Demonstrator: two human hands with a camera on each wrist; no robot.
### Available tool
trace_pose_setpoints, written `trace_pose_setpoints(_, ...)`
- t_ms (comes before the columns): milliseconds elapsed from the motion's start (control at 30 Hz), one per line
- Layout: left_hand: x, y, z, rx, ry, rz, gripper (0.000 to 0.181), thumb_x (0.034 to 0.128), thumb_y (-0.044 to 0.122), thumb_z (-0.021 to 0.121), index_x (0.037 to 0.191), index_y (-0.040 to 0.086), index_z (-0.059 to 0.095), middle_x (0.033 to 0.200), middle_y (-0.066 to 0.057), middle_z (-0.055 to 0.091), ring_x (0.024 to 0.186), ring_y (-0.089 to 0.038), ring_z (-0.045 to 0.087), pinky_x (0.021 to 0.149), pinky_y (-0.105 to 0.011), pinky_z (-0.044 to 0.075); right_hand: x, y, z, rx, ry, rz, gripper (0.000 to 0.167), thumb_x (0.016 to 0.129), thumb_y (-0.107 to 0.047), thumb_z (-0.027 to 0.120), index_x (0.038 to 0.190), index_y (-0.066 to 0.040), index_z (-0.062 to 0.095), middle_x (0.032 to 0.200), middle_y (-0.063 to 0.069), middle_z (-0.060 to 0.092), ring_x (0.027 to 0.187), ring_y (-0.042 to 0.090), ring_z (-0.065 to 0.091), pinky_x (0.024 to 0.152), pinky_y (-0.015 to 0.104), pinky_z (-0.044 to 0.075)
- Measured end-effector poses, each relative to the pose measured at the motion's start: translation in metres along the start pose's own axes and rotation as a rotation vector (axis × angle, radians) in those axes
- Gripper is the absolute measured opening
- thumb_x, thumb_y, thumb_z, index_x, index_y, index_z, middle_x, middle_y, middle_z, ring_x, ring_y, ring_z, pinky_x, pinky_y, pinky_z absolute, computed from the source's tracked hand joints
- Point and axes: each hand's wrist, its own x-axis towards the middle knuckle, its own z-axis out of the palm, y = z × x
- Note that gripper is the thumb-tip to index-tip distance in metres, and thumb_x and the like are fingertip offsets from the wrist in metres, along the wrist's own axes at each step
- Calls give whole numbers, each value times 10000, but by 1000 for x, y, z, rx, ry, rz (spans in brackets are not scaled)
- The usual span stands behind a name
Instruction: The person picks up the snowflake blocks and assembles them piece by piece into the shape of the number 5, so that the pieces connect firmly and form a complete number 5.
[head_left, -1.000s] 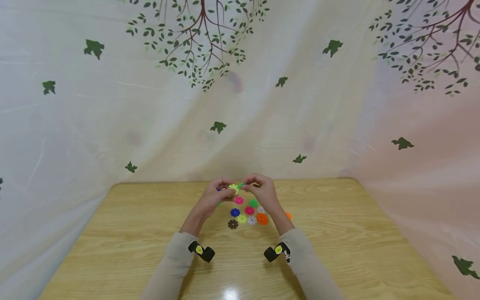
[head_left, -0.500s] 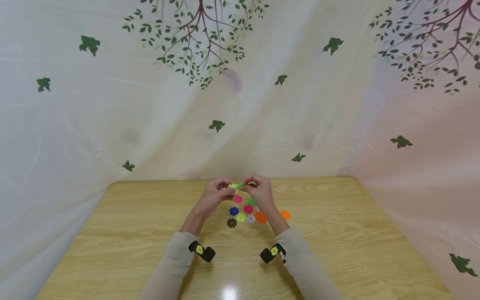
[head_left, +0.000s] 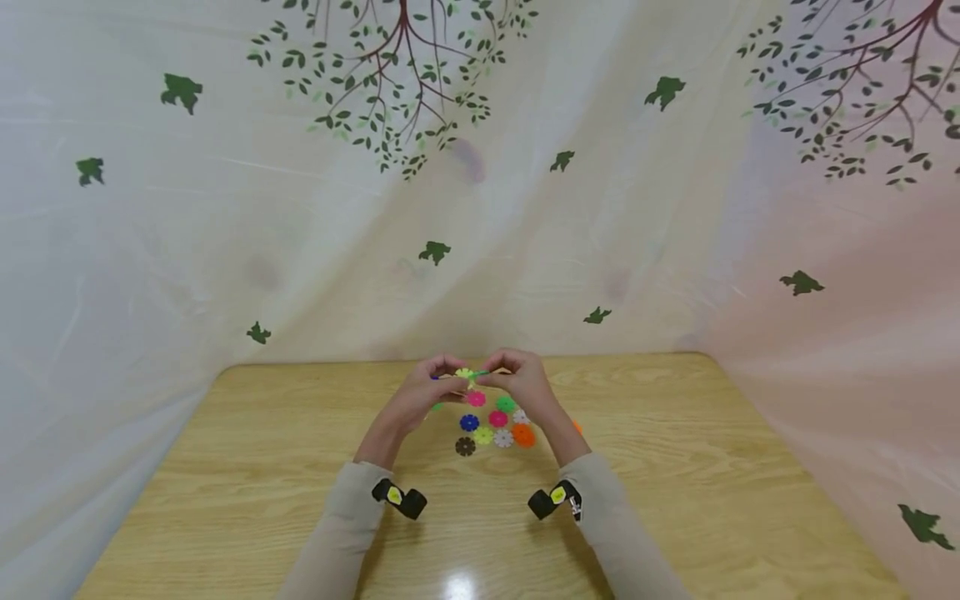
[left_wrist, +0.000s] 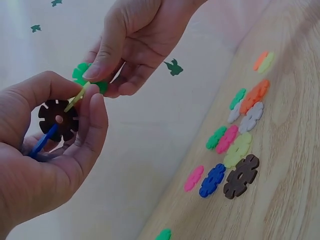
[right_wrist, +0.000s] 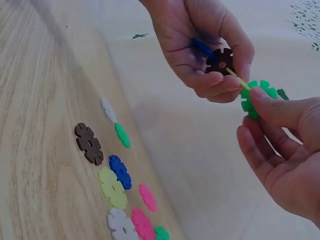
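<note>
In the head view both hands meet above the far part of the table. My left hand point(head_left: 420, 395) holds a small chain of notched, flower-shaped interlocking discs: a blue disc point(left_wrist: 42, 142), a brown disc point(left_wrist: 59, 119) and a yellow disc point(left_wrist: 76, 97). Thumb and fingers of the left hand pinch the yellow disc. My right hand point(head_left: 528, 390) pinches a green disc point(right_wrist: 262, 92) between thumb and fingers. The green disc's edge meets the yellow one, roughly crosswise; how deep the slots sit in each other is hidden by fingertips.
Loose discs lie on the wooden table point(head_left: 262, 500) below the hands, among them a brown disc point(head_left: 465, 447), a blue disc point(head_left: 469, 422), a pink disc point(head_left: 498, 419) and an orange disc point(head_left: 523, 435). A printed curtain point(head_left: 330, 250) hangs behind the table.
The hands stay together with the same discs. My right wrist swung slightly left, then back right; the green disc remains against the yellow one.
</note>
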Motion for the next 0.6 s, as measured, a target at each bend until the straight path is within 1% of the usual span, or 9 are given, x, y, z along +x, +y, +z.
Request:
trace_pose_setpoints(133,0,-1,-4,21,20,-25,275,985,34,610,1242,-61,585,1063,-41,630,907,-153,686,873,-332,611,2,-1,-4,-38,-97,49,127,892,-81,784,976,1,736,934,5,744,884,161,686,802,303,600)
trace_pose_setpoints(233,1,-3,-9,32,19,-38,301,982,52,627,1258,-62,597,1089,-34,647,916,-144,690,888,-333,607,4,-2,-9,-82,-176,95,202,903,-85,771,1090,-19,732,1062,73,751,946,169,696,849,317,608)
trace_pose_setpoints(300,1,-3,-11,37,28,-44,316,980,59,634,1270,-62,601,1074,-29,648,914,-145,691,887,-334,607,4,-4,-14,-128,-233,120,268,906,-86,765,1161,-26,712,1114,119,747,963,184,706,872,333,609)
trace_pose_setpoints(367,0,-2,-13,38,40,-43,331,980,57,635,1283,-69,599,1045,-22,644,917,-152,687,873,-322,609,4,-5,-21,-190,-297,136,302,915,-99,759,1200,-24,696,1115,144,746,960,191,709,883,356,609)
trace_pose_setpoints(400,-1,-1,-13,37,49,-44,335,978,53,635,1286,-71,598,1027,-16,638,914,-150,685,862,-313,609,4,-5,-25,-216,-331,141,305,920,-96,753,1207,-13,689,1103,158,746,955,197,713,889,387,611)
trace_pose_setpoints(500,-2,2,-15,35,62,-36,349,978,46,631,1300,-80,585,1003,-7,630,905,-141,678,831,-285,609,2,-2,-37,-291,-433,139,290,925,-69,740,1184,48,680,1031,172,750,912,198,716,879,445,612)
trace_pose_setpoints(533,-2,3,-15,32,63,-35,349,979,45,629,1301,-78,584,1002,-4,629,904,-135,676,821,-275,607,0,-1,-41,-316,-468,144,282,926,-52,733,1176,65,679,1012,175,747,895,196,711,868,456,613)
trace_pose_setpoints(600,-2,4,-16,29,63,-36,342,980,49,631,1299,-67,590,1003,-1,632,896,-119,677,819,-272,607,-3,2,-49,-364,-528,149,263,920,-17,725,1155,92,678,976,178,740,860,184,696,842,436,618)
